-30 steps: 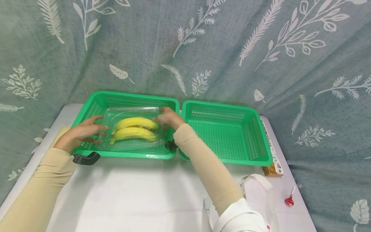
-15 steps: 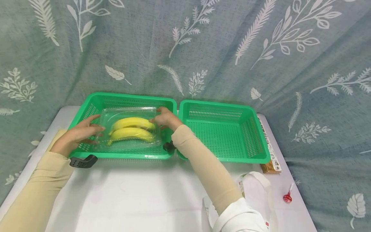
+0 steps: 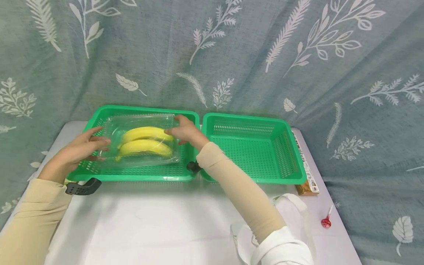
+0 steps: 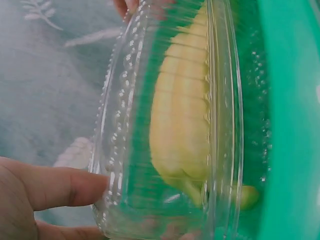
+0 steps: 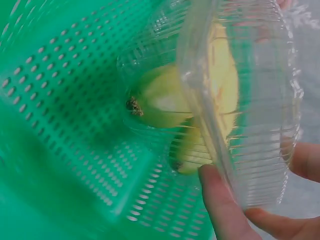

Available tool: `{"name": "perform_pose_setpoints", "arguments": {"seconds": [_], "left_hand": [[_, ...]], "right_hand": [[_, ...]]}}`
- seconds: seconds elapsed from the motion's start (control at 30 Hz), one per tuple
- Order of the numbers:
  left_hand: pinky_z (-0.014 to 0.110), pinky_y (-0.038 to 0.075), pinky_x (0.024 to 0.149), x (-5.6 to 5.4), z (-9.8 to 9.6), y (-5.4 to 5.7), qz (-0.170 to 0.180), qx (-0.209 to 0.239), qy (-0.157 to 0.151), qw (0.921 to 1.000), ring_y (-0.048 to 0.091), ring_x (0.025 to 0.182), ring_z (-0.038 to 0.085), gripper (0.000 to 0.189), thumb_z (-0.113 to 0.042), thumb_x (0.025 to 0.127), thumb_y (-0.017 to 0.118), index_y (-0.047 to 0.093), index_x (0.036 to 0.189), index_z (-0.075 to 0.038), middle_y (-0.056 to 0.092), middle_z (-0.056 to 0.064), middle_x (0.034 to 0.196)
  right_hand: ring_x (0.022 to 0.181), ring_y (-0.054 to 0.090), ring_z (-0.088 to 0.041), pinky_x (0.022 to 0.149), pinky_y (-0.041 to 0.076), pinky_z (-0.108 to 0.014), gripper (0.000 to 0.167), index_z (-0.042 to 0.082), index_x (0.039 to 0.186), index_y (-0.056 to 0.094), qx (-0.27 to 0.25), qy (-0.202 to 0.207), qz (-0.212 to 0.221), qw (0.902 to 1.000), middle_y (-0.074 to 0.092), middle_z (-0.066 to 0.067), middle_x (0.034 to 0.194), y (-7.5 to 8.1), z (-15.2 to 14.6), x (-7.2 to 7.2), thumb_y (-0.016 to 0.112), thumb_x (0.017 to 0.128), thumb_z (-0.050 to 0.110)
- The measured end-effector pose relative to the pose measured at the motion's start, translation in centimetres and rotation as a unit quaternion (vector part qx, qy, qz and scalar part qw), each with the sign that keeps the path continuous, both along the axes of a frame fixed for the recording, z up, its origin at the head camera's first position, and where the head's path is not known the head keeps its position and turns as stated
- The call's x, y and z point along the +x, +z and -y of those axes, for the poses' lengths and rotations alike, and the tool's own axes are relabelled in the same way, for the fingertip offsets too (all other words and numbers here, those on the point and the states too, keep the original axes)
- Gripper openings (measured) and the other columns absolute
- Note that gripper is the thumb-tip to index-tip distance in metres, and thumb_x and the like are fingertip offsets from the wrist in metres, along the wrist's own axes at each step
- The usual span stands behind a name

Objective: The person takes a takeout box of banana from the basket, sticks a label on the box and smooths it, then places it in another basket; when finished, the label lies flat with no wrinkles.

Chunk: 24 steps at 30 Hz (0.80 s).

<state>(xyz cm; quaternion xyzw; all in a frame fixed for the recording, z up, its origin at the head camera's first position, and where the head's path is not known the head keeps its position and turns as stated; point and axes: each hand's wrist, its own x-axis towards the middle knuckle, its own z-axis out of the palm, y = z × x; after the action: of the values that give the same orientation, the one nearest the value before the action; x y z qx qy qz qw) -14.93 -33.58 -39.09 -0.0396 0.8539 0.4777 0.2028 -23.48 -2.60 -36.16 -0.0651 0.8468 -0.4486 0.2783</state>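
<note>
Hanging across the twelve o'clock side of the head view, a grey-blue curtain (image 3: 245, 92) printed with white leaves backs a table (image 3: 149, 221) under a white cover. Two green perforated plastic baskets stand side by side on it: the left basket (image 3: 145, 178) at nine o'clock, the right basket (image 3: 243, 158) toward three o'clock. A white strapped item (image 3: 299, 202) lies near five o'clock, partly covered by the right sleeve (image 3: 241, 191). The clear plastic clamshell (image 3: 139, 123) is at the left basket, mostly within its outline, long sides running roughly from nine to three o'clock; whether its base touches the basket floor I cannot tell. A slim printed box (image 3: 309, 184) lies at four o'clock, partly hidden by the right basket. The left hand (image 3: 77, 149) grips the clamshell's nine o'clock end with spread fingers, one touching the ribbed edge in the left wrist view. The right hand (image 3: 188, 130) grips the three o'clock end, fingertips on both sides of the rim in the right wrist view. Two yellow bananas (image 3: 145, 146) lie side by side inside the clamshell, the nearer one's stem toward eight o'clock. Smallest, a red-wrapped lollipop (image 3: 326, 223) rests at four o'clock, beyond the box, its stick pointing between twelve and one.
</note>
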Motion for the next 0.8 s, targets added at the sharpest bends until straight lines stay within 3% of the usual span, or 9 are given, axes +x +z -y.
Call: {"name": "perform_pose_setpoints", "arguments": {"seconds": [0.13,0.27,0.33,0.4,0.5,0.8], "left_hand": [[0.032,0.063,0.078,0.7,0.2,1.3,-0.024,0.017,0.000,0.9996,0.059,0.089,-0.016,0.084,-0.031,0.108,0.046,-0.018,0.159,-0.012,0.029,0.034,0.150],[0.033,0.063,0.074,1.5,0.1,2.7,-0.056,0.022,-0.004,0.9982,0.063,0.093,-0.011,0.084,-0.028,0.106,0.050,-0.014,0.160,-0.029,0.051,-0.001,0.129],[0.034,0.064,0.073,2.1,0.1,3.4,-0.069,0.022,-0.003,0.9974,0.064,0.094,-0.010,0.084,-0.025,0.106,0.051,-0.012,0.160,-0.036,0.052,-0.018,0.117],[0.034,0.064,0.071,2.6,0.0,4.0,-0.079,0.020,0.000,0.9966,0.065,0.093,-0.009,0.083,-0.023,0.106,0.052,-0.010,0.159,-0.039,0.054,-0.026,0.110],[0.035,0.064,0.068,3.5,-0.6,4.9,-0.089,0.020,0.011,0.9958,0.064,0.092,-0.008,0.082,-0.022,0.105,0.052,-0.005,0.159,-0.041,0.057,-0.028,0.107],[0.035,0.061,0.061,6.6,-4.1,6.8,-0.130,0.007,0.016,0.9914,0.064,0.088,-0.002,0.078,-0.020,0.104,0.055,0.006,0.159,-0.044,0.049,-0.015,0.114]], "right_hand": [[0.105,0.070,-0.024,0.083,0.063,-0.034,0.074,0.018,0.159,0.028,0.005,0.006,-0.015,0.9999,0.043,-0.009,0.157,1.5,-0.5,0.6,0.067,0.097,0.032],[0.081,0.072,-0.020,0.080,0.061,-0.031,0.075,0.020,0.159,0.028,-0.006,0.011,-0.038,0.9992,0.066,-0.007,0.120,2.9,-1.6,1.4,0.067,0.097,0.036],[0.072,0.071,-0.020,0.080,0.060,-0.030,0.076,0.019,0.159,0.027,-0.016,0.020,-0.056,0.9981,0.065,-0.004,0.098,3.5,-2.1,2.1,0.066,0.097,0.038],[0.068,0.070,-0.020,0.080,0.060,-0.030,0.077,0.017,0.159,0.026,-0.026,0.028,-0.074,0.9965,0.060,-0.003,0.089,4.0,-2.7,2.9,0.065,0.097,0.039],[0.066,0.072,-0.022,0.079,0.060,-0.030,0.076,0.017,0.159,0.027,-0.037,0.031,-0.095,0.9943,0.056,-0.003,0.089,4.8,-3.7,4.2,0.065,0.097,0.042],[0.070,0.074,-0.024,0.089,0.058,-0.038,0.074,0.024,0.159,0.026,-0.070,0.014,-0.077,0.9944,0.053,-0.008,0.129,5.4,-8.0,8.1,0.063,0.098,0.045]]}}
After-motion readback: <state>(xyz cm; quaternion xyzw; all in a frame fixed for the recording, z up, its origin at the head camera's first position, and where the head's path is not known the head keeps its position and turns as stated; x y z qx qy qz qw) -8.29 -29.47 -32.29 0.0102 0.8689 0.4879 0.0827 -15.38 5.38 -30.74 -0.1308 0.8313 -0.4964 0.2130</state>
